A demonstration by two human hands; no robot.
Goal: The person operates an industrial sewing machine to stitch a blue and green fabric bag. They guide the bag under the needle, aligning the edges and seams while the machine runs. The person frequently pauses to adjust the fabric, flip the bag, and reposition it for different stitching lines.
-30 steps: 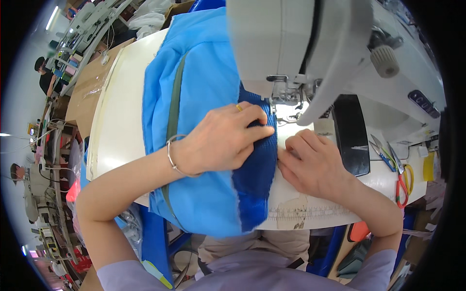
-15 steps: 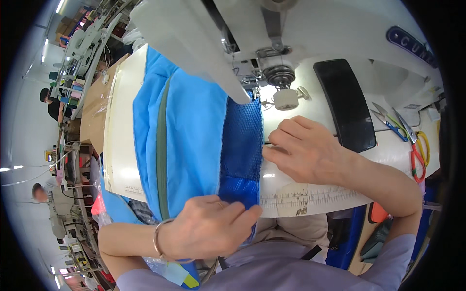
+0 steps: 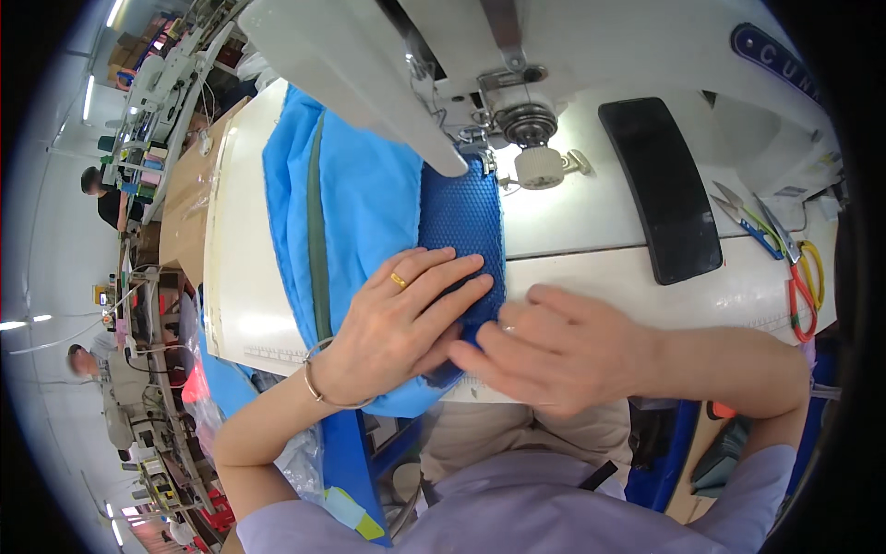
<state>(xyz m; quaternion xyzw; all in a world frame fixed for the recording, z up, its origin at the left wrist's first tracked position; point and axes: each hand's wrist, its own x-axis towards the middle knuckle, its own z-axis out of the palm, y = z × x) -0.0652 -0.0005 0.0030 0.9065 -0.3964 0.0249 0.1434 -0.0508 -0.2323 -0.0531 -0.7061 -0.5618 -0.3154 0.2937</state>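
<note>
A light blue fabric piece (image 3: 374,198) with a dark green strip (image 3: 317,231) lies on the sewing machine's bed. Along its right side runs a darker blue mesh piece (image 3: 461,208), whose far end sits under the presser foot (image 3: 482,164). My left hand (image 3: 392,319), with a ring and a bracelet, lies flat on the mesh with fingers stretched out. Close to its fingertips, my right hand (image 3: 568,355) has thumb and fingers pinched together at the near right edge of the mesh. The exact pinch point is partly hidden.
The white sewing machine (image 3: 341,74) overhangs the far side of the work. A black phone (image 3: 663,194) lies on the bed to the right, with scissors (image 3: 794,268) beyond it. At the left stand other machines (image 3: 152,92) and two people further off.
My left hand has moved up and right from the near edge, opening flat onto the mesh. My right hand has come down toward the near edge. The near fabric has shifted.
</note>
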